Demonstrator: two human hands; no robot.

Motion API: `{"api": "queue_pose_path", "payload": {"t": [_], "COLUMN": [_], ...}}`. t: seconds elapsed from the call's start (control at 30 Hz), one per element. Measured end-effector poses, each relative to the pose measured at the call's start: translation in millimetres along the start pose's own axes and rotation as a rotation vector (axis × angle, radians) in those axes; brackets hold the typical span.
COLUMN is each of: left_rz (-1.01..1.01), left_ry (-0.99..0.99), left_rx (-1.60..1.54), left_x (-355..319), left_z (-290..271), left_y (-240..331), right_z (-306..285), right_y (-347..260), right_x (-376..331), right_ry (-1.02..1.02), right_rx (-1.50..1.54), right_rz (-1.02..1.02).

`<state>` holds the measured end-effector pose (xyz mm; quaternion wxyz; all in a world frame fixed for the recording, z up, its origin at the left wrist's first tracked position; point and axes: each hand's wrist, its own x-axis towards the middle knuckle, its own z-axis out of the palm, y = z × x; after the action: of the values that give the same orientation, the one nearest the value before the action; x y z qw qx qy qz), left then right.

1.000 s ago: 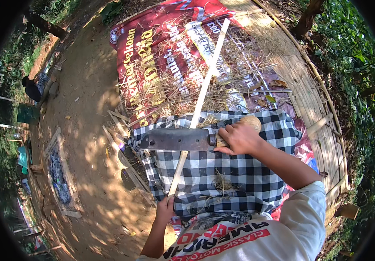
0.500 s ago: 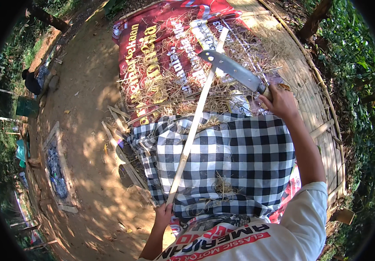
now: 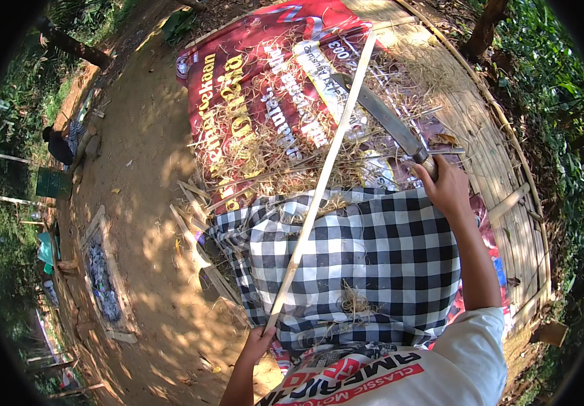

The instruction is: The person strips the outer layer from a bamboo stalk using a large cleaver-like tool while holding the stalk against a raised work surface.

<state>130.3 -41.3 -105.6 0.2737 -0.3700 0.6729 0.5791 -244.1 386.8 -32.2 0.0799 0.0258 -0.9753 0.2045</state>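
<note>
A long pale strip of split bamboo (image 3: 316, 199) slants up and away across my lap. Its near end sits in my closed left hand (image 3: 258, 342), by the lower left of the checked cloth. My right hand (image 3: 449, 183) is wrapped round the handle of a machete (image 3: 388, 120), out to the right beyond my knees. The broad dark blade points up and left, its tip close to the strip's far part; whether they touch I cannot tell. A black and white checked cloth (image 3: 393, 250) covers my legs, with a small tuft of shavings (image 3: 354, 302) on it.
Ahead lies a red printed banner (image 3: 238, 101) strewn with thin curled shavings (image 3: 251, 152), over a bamboo-slat platform (image 3: 485, 145). Split bamboo pieces (image 3: 200, 247) lean at its left edge. On the dirt ground (image 3: 149, 176) is a framed ash pit (image 3: 104, 281). Far left, a person (image 3: 58, 143) sits low.
The strip's far end has swung right and reaches farther out. My right hand has drawn the machete slightly nearer and to the right, its blade turned more edge-on. My left hand keeps its grip.
</note>
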Motion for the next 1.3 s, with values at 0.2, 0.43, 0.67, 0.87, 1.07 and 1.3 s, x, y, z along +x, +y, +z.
{"api": "queue_pose_path", "payload": {"t": [0.2, 0.43, 0.67, 0.87, 1.07, 1.3], "left_rz": [-0.035, 0.017, -0.005, 0.034, 0.017, 0.061], "left_ry": [-0.056, -0.060, 0.024, 0.134, 0.083, 0.188], "left_rx": [0.208, 0.300, 0.482, 0.546, 0.445, 0.563], "left_x": [5, 23, 53, 42, 38, 39], "left_z": [-8, -18, -40, -29, -29, -32], "left_y": [-16, -30, -73, -52, -52, -42], "right_z": [-5, -17, -35, -9, 4, -19], "right_y": [6, 1, -59, -68, -73, -62], "right_x": [12, 3, -16, -35, -78, -52], "right_ry": [0.058, 0.096, -0.672, -0.933, -1.077, -0.899], "right_rx": [0.131, 0.933, 1.724, 1.748, 1.628, 1.621], "right_rz": [0.158, 0.253, 0.455, 0.587, 0.595, 0.655]}}
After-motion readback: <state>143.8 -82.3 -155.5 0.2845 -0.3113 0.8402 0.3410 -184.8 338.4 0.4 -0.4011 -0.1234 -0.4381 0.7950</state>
